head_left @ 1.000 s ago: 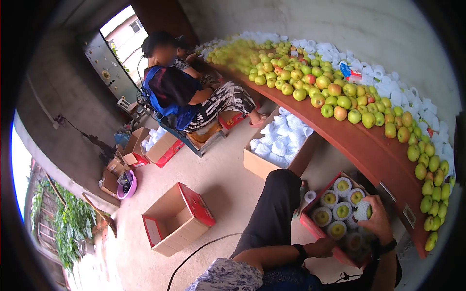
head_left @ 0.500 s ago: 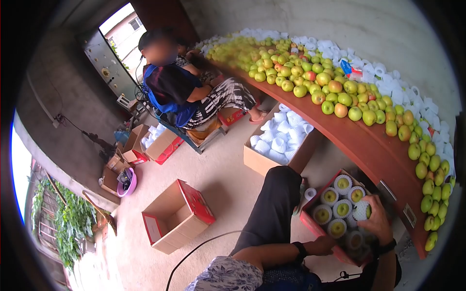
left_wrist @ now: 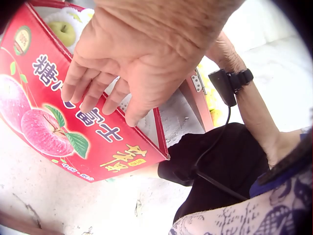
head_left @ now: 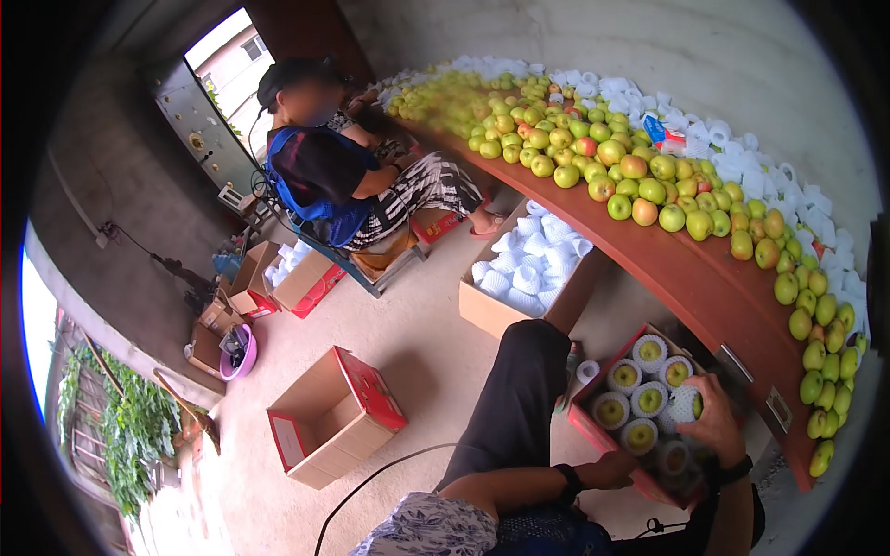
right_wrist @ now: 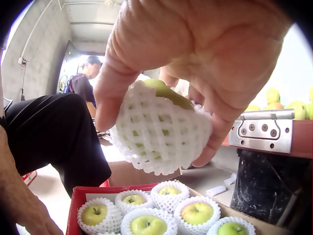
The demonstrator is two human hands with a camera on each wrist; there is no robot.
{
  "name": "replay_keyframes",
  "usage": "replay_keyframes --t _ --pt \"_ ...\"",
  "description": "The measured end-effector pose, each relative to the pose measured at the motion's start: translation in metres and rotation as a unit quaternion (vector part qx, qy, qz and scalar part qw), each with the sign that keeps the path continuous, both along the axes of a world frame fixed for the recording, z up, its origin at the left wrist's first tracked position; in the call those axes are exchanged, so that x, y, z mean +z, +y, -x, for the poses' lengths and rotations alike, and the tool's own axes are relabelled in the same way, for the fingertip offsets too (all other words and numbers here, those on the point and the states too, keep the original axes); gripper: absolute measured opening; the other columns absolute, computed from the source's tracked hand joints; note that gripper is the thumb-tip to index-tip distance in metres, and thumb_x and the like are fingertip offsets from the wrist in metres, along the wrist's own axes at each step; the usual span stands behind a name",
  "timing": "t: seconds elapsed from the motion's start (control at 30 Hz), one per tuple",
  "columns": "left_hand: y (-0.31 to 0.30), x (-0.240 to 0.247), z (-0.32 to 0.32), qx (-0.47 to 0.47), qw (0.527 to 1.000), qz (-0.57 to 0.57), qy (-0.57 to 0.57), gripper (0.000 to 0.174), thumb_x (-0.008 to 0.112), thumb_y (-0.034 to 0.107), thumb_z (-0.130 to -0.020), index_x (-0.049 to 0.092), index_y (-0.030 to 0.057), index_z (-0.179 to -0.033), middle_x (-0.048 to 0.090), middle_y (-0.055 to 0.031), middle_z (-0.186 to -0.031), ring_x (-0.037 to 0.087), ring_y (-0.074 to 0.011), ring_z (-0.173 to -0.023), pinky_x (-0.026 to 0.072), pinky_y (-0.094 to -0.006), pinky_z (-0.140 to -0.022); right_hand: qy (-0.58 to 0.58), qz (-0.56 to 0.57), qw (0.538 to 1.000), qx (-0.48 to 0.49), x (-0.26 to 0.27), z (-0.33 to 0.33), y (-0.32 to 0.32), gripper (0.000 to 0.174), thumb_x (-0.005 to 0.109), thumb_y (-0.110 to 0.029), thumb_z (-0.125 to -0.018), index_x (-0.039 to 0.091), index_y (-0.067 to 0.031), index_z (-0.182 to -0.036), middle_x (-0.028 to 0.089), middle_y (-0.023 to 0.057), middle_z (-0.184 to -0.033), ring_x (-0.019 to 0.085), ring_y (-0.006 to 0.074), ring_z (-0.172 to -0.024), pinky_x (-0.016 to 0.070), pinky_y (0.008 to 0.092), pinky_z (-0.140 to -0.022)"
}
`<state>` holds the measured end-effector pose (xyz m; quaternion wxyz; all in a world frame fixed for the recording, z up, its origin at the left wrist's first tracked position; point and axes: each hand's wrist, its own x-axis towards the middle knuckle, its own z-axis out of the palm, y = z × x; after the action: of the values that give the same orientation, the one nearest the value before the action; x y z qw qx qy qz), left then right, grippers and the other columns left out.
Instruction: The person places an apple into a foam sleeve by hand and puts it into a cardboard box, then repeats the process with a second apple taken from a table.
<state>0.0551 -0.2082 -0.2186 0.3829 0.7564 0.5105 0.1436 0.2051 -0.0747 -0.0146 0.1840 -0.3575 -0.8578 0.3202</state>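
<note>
My right hand [head_left: 718, 428] grips a green apple [right_wrist: 166, 93] in a white foam net [right_wrist: 159, 129], thumb on one side and fingers on the other. The netted apple is over the far right part of a red cardboard box [left_wrist: 46, 93]. Inside the box sit several netted apples [right_wrist: 147, 226], stems up. At the box's near left side is my left hand [left_wrist: 142, 54], its fingers loosely straight and holding nothing. Those fingers overlap the upper edge of the printed wall in the left wrist view.
A brown-red table [head_left: 640, 264] heaped with apples [head_left: 640, 167] and foam nets [head_left: 718, 134] curves along the right. A carton of foam nets [head_left: 526, 269] stands on the floor under its edge. An empty carton [head_left: 334, 417] lies left of my leg. A person [head_left: 324, 171] sits farther back.
The head view has shifted slightly, moving the scene a little left. My right hand keeps its grip on the netted apple over the box; my left hand stays at the box's side.
</note>
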Motion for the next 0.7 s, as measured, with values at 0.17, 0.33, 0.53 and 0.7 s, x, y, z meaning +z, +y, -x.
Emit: replay_keyframes --t 0.17,0.33,0.53,0.7 --pt "0.001 0.002 -0.002 0.002 1.0 0.007 0.002 0.036 0.071 0.021 -0.076 0.059 0.0048 -0.106 0.062 -0.0157 -0.103 0.058 -0.0354 -0.098 0.049 -0.0462 -0.08 0.013 -0.002 1.0 0.006 0.001 0.0 -0.001 0.065 0.075 -0.013 -0.054 0.051 -0.0053 -0.114 0.05 0.0161 -0.111 0.05 0.0353 -0.109 0.0406 0.0408 -0.095" --pt "0.001 0.006 -0.002 0.002 1.0 0.008 0.006 0.037 0.071 0.022 -0.077 0.059 0.0052 -0.107 0.062 -0.0152 -0.102 0.059 -0.0354 -0.098 0.0494 -0.0463 -0.08 0.013 -0.005 1.0 0.006 -0.001 -0.002 -0.001 0.065 0.075 -0.014 -0.054 0.051 -0.0051 -0.114 0.051 0.0165 -0.111 0.05 0.0355 -0.11 0.0405 0.0411 -0.095" --pt "0.007 0.005 0.001 -0.028 0.999 0.029 0.016 0.043 0.071 0.023 -0.077 0.058 0.0056 -0.114 0.065 -0.014 -0.104 0.062 -0.0324 -0.098 0.0505 -0.0434 -0.081 0.028 0.001 1.0 0.004 -0.003 -0.006 -0.001 0.066 0.075 -0.014 -0.053 0.051 -0.0049 -0.115 0.051 0.017 -0.113 0.05 0.0359 -0.112 0.0398 0.0415 -0.097" --pt "0.014 0.012 0.024 -0.123 0.988 0.02 0.085 0.029 0.074 0.029 -0.072 0.06 0.01 -0.089 0.062 -0.0115 -0.089 0.062 -0.031 -0.09 0.0494 -0.0423 -0.074 -0.018 0.002 0.999 0.026 -0.005 -0.03 -0.004 0.067 0.077 -0.019 -0.056 0.052 -0.0051 -0.117 0.051 0.0178 -0.119 0.046 0.0357 -0.119 0.0375 0.0418 -0.101"
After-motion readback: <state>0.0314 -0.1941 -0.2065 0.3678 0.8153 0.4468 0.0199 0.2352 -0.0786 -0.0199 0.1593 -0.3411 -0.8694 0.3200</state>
